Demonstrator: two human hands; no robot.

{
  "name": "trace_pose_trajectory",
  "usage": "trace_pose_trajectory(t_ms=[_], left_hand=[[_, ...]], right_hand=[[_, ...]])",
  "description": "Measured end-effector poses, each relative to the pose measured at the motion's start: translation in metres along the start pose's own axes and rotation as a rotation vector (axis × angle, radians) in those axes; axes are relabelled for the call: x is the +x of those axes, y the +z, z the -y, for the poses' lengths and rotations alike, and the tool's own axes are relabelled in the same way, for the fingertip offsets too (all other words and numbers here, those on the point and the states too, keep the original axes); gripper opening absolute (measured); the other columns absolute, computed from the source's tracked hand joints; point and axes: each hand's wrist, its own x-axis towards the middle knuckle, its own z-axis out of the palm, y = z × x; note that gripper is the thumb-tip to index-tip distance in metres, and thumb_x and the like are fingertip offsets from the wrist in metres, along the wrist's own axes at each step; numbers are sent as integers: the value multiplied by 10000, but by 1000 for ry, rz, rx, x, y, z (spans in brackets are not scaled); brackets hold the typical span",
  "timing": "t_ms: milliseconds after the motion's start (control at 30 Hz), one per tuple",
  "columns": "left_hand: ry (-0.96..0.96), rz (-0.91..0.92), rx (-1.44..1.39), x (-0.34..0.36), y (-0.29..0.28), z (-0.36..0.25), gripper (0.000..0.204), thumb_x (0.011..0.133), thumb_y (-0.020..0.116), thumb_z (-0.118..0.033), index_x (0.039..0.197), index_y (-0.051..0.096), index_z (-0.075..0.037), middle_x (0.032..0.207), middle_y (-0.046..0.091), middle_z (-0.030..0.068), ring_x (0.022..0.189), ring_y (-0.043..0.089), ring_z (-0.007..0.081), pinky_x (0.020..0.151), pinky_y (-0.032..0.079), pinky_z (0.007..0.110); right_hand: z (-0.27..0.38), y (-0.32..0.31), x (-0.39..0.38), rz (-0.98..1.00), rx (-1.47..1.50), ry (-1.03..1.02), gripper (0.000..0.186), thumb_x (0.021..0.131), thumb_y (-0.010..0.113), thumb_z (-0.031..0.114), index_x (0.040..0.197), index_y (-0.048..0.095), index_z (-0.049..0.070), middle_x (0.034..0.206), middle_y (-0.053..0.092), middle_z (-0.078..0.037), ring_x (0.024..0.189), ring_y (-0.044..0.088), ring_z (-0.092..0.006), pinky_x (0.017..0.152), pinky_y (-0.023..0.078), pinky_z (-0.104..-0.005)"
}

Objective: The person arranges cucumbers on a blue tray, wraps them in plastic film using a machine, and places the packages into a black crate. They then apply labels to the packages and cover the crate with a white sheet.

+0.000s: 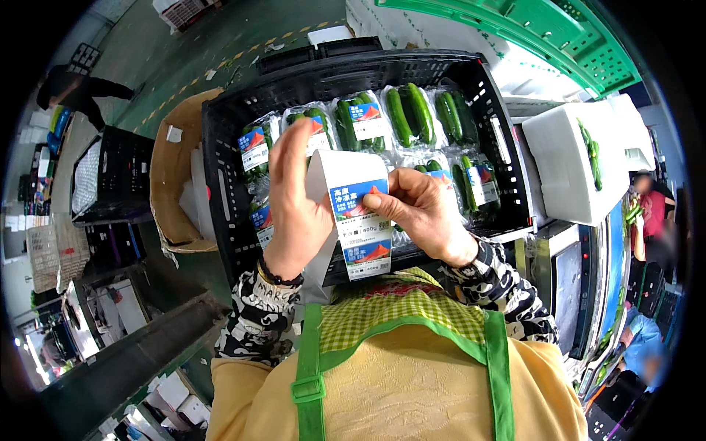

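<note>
Currently, going from 9 o'clock across, a cardboard box [170, 169] with white scraps stands beside the black plastic crate [220, 176], which fills the upper middle of the view and holds packs of green cucumbers [412, 114] in clear film, most already bearing blue-and-white labels. Just below the crate's near wall, the left hand [294, 198] holds up a strip of label backing [353, 213] carrying blue, red and white stickers; its fingers [290, 147] lie close together and extended along the strip's back, thumb hidden, so the hold looks like a flat clamp rather than a fist. The right hand [419, 209] meets the strip at 3 o'clock of it, thumb and forefinger [376, 200] pinched on the edge of the upper sticker, the other fingers curled. To do the peel well, I judge the left hand should keep the backing taut while the right lifts the corner slowly and flat, avoiding creases. At 2 o'clock a white foam box [566, 169] carries loose cucumbers
</note>
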Motion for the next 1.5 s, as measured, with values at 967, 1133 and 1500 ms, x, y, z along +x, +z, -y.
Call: trace_pose_trajectory(t_ms=[967,1133,1500], left_hand=[[-128,789,36,-24,16,-1,176,743,747,-87,730,608,19,714,620,181,630,628,337,565,467,406],[-178,703,-25,-25,17,-6,94,694,696,58,744,632,11,710,647,129,630,652,259,568,490,349],[-212,685,-121,-29,19,-8,118,699,684,31,725,582,-23,707,613,129,652,646,316,569,490,388]], right_hand=[[-48,-147,131,-331,-112,-83,55,943,646,68,962,659,18,770,595,28,704,500,-36,629,432,-217],[-102,-162,176,-431,-352,-42,124,892,687,121,958,691,16,836,701,-111,765,657,-169,718,521,-309],[-90,-128,152,-556,-1306,-231,680,906,646,383,1443,394,52,1248,545,-208,1040,622,-346,796,542,-442]])
